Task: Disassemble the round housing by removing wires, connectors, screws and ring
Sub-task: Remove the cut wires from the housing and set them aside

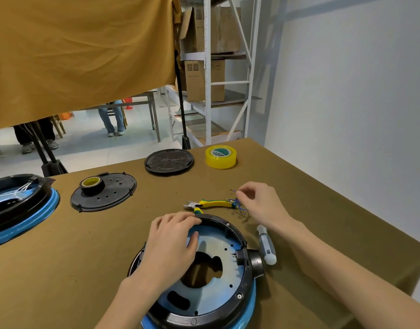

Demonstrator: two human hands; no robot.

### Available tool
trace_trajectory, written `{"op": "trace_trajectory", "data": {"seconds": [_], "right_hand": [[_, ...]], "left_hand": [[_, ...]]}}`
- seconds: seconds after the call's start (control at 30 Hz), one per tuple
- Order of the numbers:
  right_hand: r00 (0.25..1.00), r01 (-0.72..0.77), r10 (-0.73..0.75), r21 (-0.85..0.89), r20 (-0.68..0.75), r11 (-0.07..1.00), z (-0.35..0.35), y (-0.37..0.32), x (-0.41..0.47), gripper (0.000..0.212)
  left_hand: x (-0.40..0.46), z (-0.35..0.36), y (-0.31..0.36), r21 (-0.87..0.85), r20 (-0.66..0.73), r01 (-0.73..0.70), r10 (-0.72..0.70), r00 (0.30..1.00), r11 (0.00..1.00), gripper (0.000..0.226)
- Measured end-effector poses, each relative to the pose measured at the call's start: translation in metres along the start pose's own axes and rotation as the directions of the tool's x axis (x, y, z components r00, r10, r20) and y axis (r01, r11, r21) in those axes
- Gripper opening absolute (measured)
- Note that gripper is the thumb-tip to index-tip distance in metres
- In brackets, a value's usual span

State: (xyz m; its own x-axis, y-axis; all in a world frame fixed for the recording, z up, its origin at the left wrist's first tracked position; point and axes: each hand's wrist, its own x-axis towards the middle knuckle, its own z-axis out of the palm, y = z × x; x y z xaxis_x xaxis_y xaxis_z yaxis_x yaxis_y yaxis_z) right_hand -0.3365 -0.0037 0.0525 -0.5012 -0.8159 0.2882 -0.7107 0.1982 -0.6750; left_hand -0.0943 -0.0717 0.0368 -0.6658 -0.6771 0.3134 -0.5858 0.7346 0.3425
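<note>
The round housing point(230, 276) lies in front of me, a black ring around a pale blue plate with a dark opening, on a blue base. My left hand point(171, 243) rests on its far left rim, fingers curled over the black ring and thumb inside on the plate. My right hand point(259, 203) is beyond the housing to the right, pinching thin blue and yellow wires point(237, 205) above a small pile of them on the table. Yellow-handled cutters point(204, 204) lie just past the housing rim. A grey screwdriver point(266, 243) lies beside the housing's right side.
On the brown table point(109, 245): a second blue-based housing with white wires point(16, 205) at far left, a black cover with a tape roll on it point(104, 191), another black disc point(169, 161), and a yellow tape roll point(221, 156). The table's right edge runs close to the wall.
</note>
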Motion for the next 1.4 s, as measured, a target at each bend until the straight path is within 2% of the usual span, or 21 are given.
{"op": "trace_trajectory", "data": {"seconds": [0.07,0.13,0.23,0.37,0.57,0.73,0.87,0.97,1.07,1.3,1.4], "right_hand": [[0.997,0.034,-0.036,0.034,0.070,0.999,-0.002,-0.014,-0.026,0.017],[0.991,0.032,-0.015,-0.126,0.136,0.992,-0.006,-0.025,-0.050,0.028],[0.969,0.049,0.055,-0.401,0.243,0.915,-0.007,-0.041,-0.073,0.046],[0.950,0.092,0.086,-0.535,0.299,0.840,-0.001,-0.051,-0.080,0.061],[0.933,0.150,0.060,-0.533,0.356,0.833,0.006,-0.047,-0.082,0.040],[0.931,0.224,-0.024,-0.516,0.365,0.827,0.004,-0.049,-0.071,0.035],[0.930,0.313,-0.117,-0.581,0.349,0.751,0.006,-0.050,-0.064,0.033],[0.936,0.322,-0.159,-0.576,0.315,0.751,0.008,-0.047,-0.064,0.036],[0.946,0.304,-0.172,-0.565,0.275,0.767,0.011,-0.041,-0.066,0.038],[0.963,0.254,-0.179,-0.456,0.202,0.853,0.011,-0.033,-0.069,0.042],[0.969,0.231,-0.168,-0.421,0.181,0.877,0.011,-0.029,-0.072,0.045]], "left_hand": [[-0.010,-0.004,-0.007,0.017,-0.009,0.034,-0.034,0.999,0.999,0.034],[-0.018,-0.005,-0.014,0.021,0.000,0.061,-0.061,0.998,0.998,0.036],[-0.021,-0.003,-0.021,-0.034,0.014,0.075,-0.074,0.997,0.997,0.034],[-0.023,-0.003,-0.022,-0.098,-0.001,0.091,-0.092,0.996,0.991,0.028],[-0.028,0.000,-0.018,-0.048,-0.018,0.126,-0.127,0.992,0.991,0.028],[-0.033,-0.002,-0.009,-0.122,-0.084,0.225,-0.236,0.968,0.967,0.026],[-0.034,-0.004,-0.013,0.051,-0.120,0.232,-0.224,0.967,0.971,0.043],[-0.029,-0.003,-0.014,0.109,-0.037,0.150,-0.147,0.988,0.983,0.056],[-0.027,0.003,-0.015,0.085,0.041,0.114,-0.117,0.992,0.990,0.061],[-0.028,0.006,-0.020,0.019,0.000,0.111,-0.111,0.994,0.994,0.060],[-0.030,0.002,-0.022,-0.181,-0.063,0.141,-0.154,0.986,0.973,0.048]]}}
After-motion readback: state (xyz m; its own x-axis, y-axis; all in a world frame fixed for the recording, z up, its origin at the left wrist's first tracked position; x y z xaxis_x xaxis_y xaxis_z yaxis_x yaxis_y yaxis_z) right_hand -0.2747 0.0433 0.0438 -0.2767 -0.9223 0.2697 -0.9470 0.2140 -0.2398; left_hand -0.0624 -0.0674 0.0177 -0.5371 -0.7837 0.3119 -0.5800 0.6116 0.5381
